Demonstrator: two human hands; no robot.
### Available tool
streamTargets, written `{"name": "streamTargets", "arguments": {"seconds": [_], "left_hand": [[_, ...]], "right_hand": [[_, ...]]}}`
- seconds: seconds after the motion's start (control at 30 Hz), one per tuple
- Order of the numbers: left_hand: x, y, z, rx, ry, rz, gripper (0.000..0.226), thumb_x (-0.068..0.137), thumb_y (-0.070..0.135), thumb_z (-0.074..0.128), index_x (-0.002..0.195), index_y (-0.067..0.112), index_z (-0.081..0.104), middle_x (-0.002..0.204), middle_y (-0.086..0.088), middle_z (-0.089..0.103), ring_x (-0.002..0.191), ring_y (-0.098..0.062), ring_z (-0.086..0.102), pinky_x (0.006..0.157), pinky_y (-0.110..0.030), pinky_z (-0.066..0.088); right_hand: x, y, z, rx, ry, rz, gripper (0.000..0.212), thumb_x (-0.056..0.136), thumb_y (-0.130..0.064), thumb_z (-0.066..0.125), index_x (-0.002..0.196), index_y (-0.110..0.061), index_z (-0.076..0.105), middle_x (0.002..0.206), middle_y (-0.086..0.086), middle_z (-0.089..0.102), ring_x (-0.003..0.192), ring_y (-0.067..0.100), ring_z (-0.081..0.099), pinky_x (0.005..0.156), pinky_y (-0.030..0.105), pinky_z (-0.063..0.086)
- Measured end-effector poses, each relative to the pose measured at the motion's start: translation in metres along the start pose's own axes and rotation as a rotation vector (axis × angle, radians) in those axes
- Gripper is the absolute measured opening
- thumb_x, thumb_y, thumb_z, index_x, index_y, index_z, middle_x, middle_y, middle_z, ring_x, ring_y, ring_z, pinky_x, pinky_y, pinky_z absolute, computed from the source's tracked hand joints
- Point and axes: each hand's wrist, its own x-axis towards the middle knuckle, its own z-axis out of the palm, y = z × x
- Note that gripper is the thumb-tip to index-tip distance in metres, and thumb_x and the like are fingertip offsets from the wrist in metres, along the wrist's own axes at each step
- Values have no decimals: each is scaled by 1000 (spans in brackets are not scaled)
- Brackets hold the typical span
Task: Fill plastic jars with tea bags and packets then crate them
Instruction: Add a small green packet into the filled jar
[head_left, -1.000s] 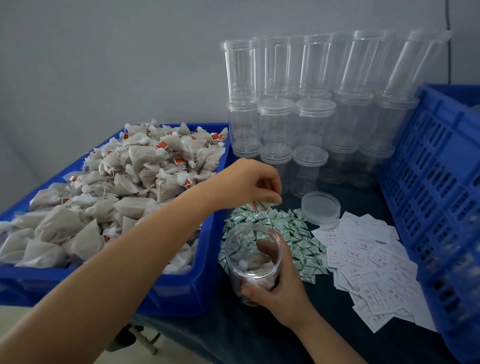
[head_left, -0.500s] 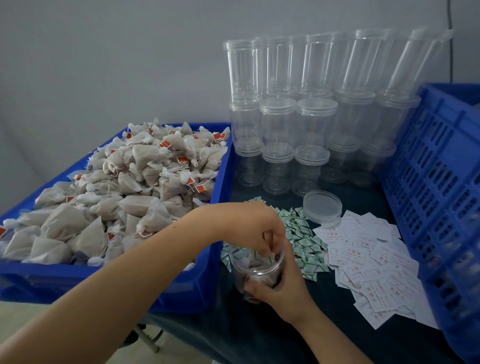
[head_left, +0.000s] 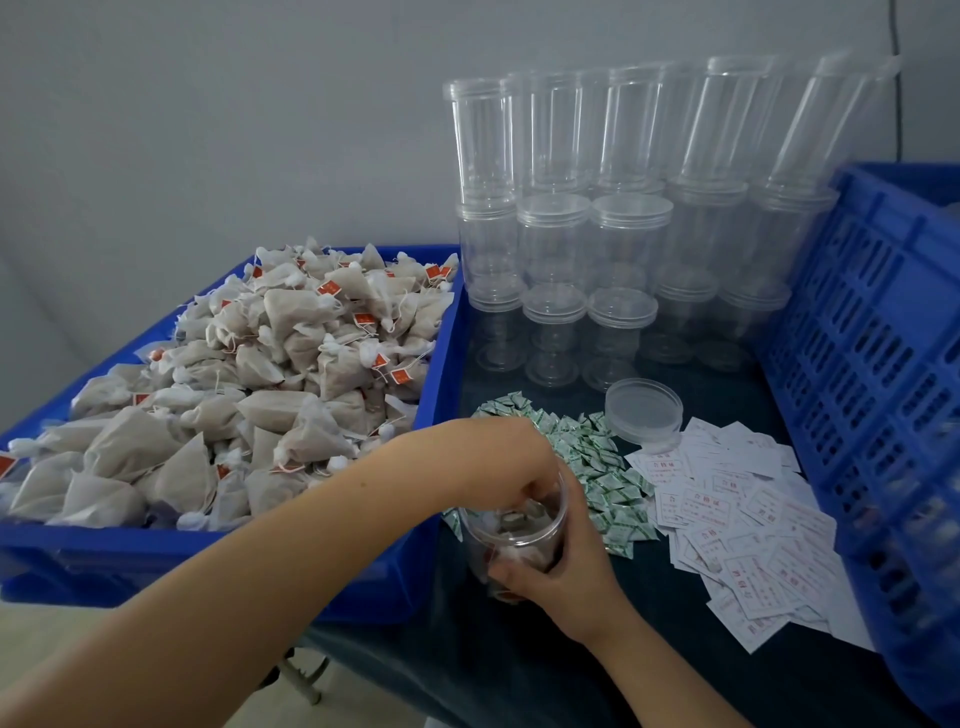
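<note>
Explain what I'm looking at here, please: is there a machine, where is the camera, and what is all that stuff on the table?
There is no machine: a person is working with bare hands, and one camera worn on the head looks forward and down at them. The right hand grips an open clear plastic jar that already has tea bags in it. The left hand reaches across with its fingertips inside the jar's mouth; whether they hold anything cannot be seen. On the left is a blue bin heaped with tea bags. On the dark table lie a pile of small green-and-white packets, white printed slips and a loose lid. Stacked empty jars stand at the back, and a blue slotted crate is on the right.
</note>
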Motion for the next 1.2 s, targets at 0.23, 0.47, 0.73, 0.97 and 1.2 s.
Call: {"name": "streamTargets", "arguments": {"seconds": [0.23,0.47,0.73,0.97,1.2], "left_hand": [[-13,-12,-26,-343,269,5,10,89,19,64,97,19,69,81,16,64,73,6,59,74,-11,48],[35,-7,-29,-455,337,-69,13,89,24,64,98,15,67,90,5,67,84,-9,62,78,-23,50],[135,53,28,-251,183,24,42,95,30,55,132,10,50,128,-13,53,117,-30,51,94,-38,44],[162,61,73,-86,201,101,25,93,27,49,115,18,58,116,-5,57,114,-26,51,88,-41,48],[165,58,78,-77,400,126,23,94,29,51,105,19,69,108,0,65,105,-23,58,85,-36,47]], "right_hand": [[-10,-6,-9,10,75,53,98,55,-31,88,141,-28,42,124,-7,62,111,8,65,79,18,55],[-55,-21,-60,-35,131,35,93,51,-29,90,132,-7,49,122,-12,66,111,10,66,84,18,55],[-85,-39,-90,-95,318,-141,84,50,-20,83,125,-50,61,123,-17,67,110,2,65,84,11,52],[-88,-28,-99,-124,380,-71,83,49,-36,84,123,-60,56,125,-16,65,111,3,64,85,13,51],[-90,-20,-102,-136,382,-47,86,49,-33,84,126,-56,55,126,-12,65,113,7,64,86,16,52]]}}
